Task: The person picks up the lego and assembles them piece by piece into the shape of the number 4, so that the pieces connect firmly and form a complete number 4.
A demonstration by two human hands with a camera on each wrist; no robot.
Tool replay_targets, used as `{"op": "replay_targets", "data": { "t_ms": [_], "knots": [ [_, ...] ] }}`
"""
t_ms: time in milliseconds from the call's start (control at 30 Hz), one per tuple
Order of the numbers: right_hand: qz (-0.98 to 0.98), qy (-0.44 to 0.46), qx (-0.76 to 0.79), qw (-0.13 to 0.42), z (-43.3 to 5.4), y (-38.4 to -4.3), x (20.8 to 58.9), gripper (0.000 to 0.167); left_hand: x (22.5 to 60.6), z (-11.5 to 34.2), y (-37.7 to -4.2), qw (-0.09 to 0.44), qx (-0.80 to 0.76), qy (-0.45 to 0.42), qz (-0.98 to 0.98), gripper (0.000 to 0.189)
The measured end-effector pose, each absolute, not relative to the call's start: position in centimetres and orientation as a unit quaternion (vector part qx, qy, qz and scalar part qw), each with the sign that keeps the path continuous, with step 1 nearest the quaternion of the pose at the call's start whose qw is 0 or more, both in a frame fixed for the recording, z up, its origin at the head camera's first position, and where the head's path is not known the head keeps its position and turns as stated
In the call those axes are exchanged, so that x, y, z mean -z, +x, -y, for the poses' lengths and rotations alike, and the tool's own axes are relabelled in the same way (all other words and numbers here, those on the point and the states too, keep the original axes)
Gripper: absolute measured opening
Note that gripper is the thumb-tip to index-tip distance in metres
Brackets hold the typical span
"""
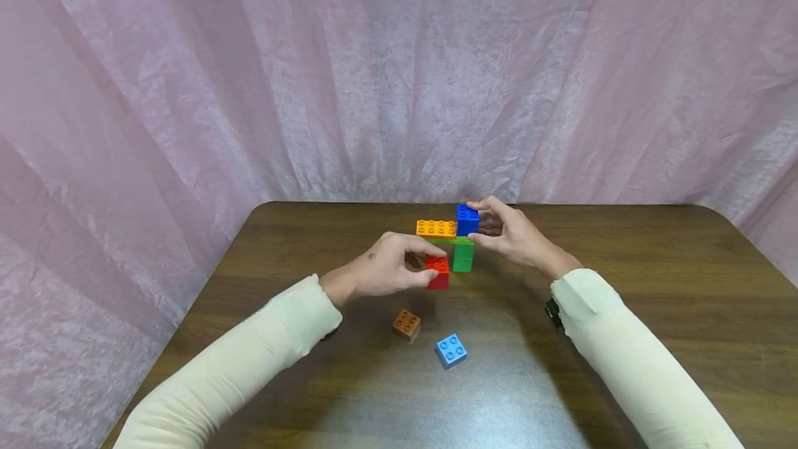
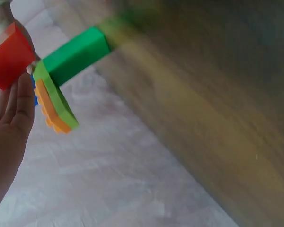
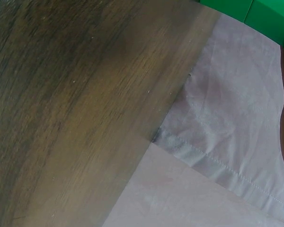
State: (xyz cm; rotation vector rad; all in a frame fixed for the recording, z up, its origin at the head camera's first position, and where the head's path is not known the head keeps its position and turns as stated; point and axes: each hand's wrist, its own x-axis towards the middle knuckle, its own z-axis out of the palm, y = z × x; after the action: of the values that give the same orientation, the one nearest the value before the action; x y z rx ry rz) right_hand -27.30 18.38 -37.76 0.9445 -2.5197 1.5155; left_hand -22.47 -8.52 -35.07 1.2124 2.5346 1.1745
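Observation:
Toy building bricks form a T-shaped stack near the table's far side. Its column of green bricks [image 1: 463, 257] carries a lime-green plate [image 2: 57, 97], topped by a flat orange brick [image 1: 436, 229] on the left and a dark blue brick [image 1: 467, 221] on the right. My right hand [image 1: 517, 238] pinches the blue brick between thumb and fingers. Between the thumb and fingers of my left hand [image 1: 389, 267] is a red brick [image 1: 439, 278], in front of the stack and apart from the orange brick. The right wrist view catches only the green column and a strip of hand.
On the brown wooden table [image 1: 623, 255], nearer to me, lie a brown square brick [image 1: 407, 324] and a light blue square brick [image 1: 451, 350]. Behind the table's far edge hangs a pink curtain [image 1: 399, 75].

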Motion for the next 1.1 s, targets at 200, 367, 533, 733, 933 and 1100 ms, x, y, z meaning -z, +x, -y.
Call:
{"op": "replay_targets", "data": {
  "t_ms": [200,367,533,733,933,1100],
  "knots": [
    [0.814,0.307,-0.492,0.029,-18.4,-27.3,37.7,0.041,34.2,9.2,-23.2,0.025,-0.390,0.386,-0.836,0.031],
    [0.815,0.306,-0.491,0.029,-18.5,-27.3,37.7,0.042,33.7,9.5,-23.9,0.003,-0.385,0.380,-0.841,0.031],
    [0.813,0.308,-0.493,0.028,-18.4,-27.4,37.8,0.041,33.1,9.5,-24.9,-0.029,-0.378,0.375,-0.846,0.031],
    [0.816,0.311,-0.485,0.039,-18.5,-27.5,38.0,0.041,32.8,9.1,-26.4,-0.057,-0.379,0.354,-0.853,0.033],
    [0.813,0.307,-0.494,0.031,-18.4,-27.5,37.9,0.040,33.3,9.0,-27.4,-0.057,-0.372,0.335,-0.864,0.033],
    [0.812,0.304,-0.498,0.028,-18.4,-27.4,37.9,0.040,33.8,9.0,-27.7,-0.044,-0.371,0.330,-0.867,0.034]
  ]
}}
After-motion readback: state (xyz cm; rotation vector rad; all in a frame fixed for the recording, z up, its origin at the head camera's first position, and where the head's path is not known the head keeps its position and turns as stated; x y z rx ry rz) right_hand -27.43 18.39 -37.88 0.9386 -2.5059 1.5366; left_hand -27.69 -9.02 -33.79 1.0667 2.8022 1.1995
